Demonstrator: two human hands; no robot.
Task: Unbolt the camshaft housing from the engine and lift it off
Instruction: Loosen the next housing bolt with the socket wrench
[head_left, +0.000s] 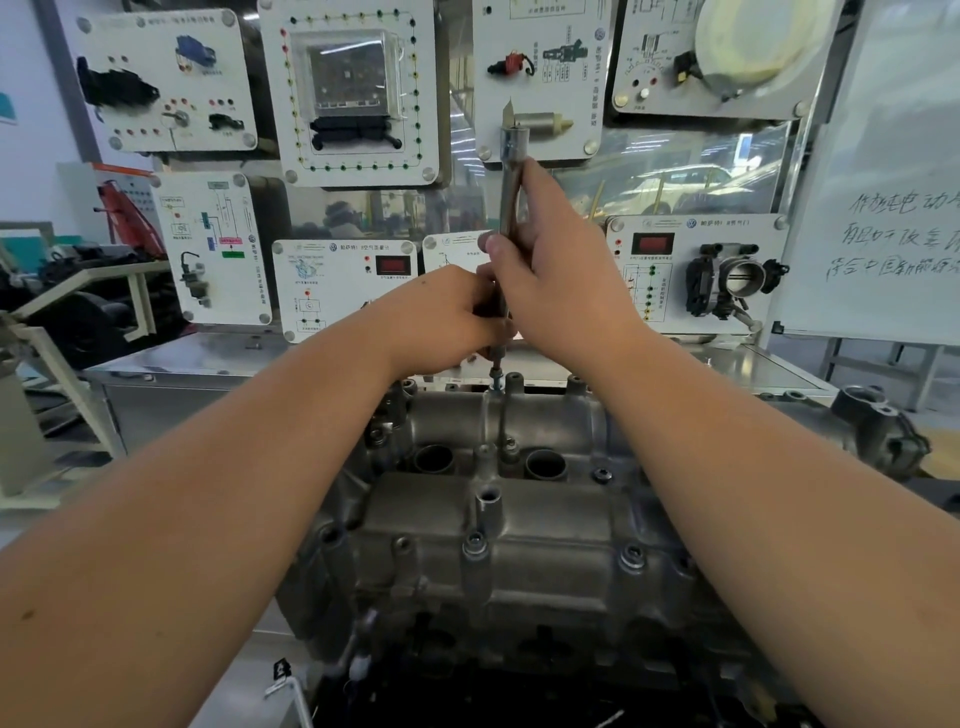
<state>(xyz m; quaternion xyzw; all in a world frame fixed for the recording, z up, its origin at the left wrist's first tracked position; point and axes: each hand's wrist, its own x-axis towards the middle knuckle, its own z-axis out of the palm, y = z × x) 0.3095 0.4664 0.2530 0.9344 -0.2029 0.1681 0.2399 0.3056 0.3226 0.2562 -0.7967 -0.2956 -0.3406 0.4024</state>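
Both hands (519, 291) grip my upright driver (511, 197) on a rear bolt (496, 378) — front bolts (475, 543) remain, housing (519, 519) not lifted.

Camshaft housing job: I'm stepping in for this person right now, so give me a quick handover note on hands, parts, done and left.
Right hand grips the upright socket wrench by its shaft.
Left hand holds the wrench's lower end, just above a bolt at the far edge.
Camshaft housing sits on the engine, not lifted.
Done: cannot tell how many bolts are out; the far bolt stands raised.
Left: near-edge bolts look seated; remove them, then lift the housing off.
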